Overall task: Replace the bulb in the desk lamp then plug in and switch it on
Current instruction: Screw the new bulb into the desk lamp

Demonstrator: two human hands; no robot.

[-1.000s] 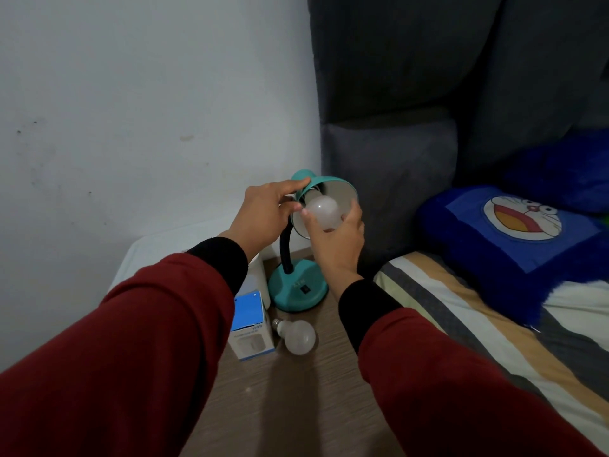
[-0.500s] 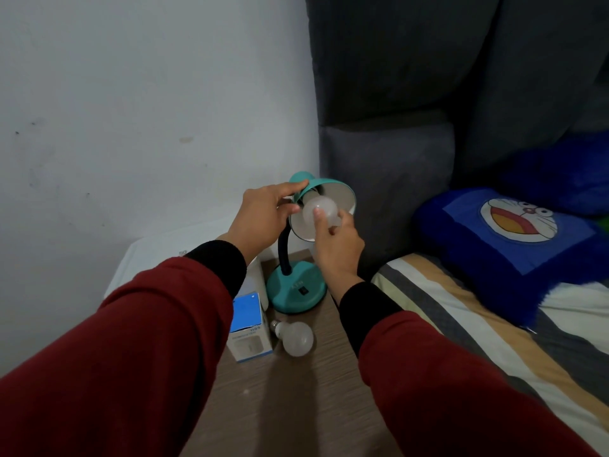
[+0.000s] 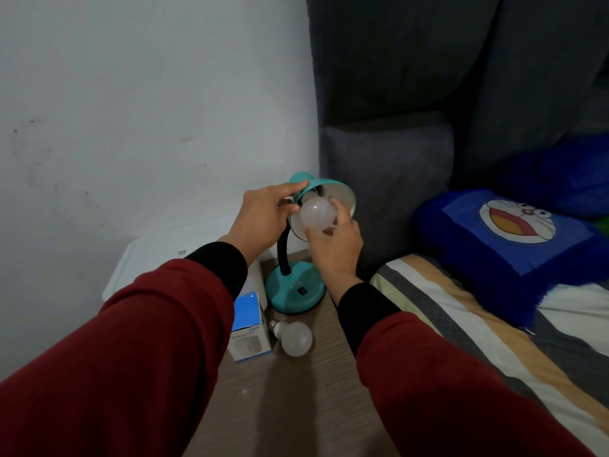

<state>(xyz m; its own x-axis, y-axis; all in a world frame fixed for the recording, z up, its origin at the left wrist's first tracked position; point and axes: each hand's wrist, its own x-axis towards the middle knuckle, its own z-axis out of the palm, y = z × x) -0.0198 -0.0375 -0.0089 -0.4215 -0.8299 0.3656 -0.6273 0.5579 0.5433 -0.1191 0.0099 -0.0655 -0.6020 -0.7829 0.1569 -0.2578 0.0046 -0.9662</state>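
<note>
A teal desk lamp with a black flexible neck stands on the wooden bedside table. My left hand grips the teal lamp shade from the left. My right hand holds a white bulb at the mouth of the shade, fingers wrapped round its lower side. The bulb's base is hidden inside the shade. A second white bulb lies on the table in front of the lamp's base. No plug or cord is in view.
A blue and white bulb box lies left of the loose bulb. A white surface sits by the wall at the left. To the right are a grey headboard, striped bedding and a blue cartoon pillow.
My right hand has shifted its grip round the bulb at the shade's mouth, as if turning it. My left hand stays on the shade. The loose bulb and box have not moved.
</note>
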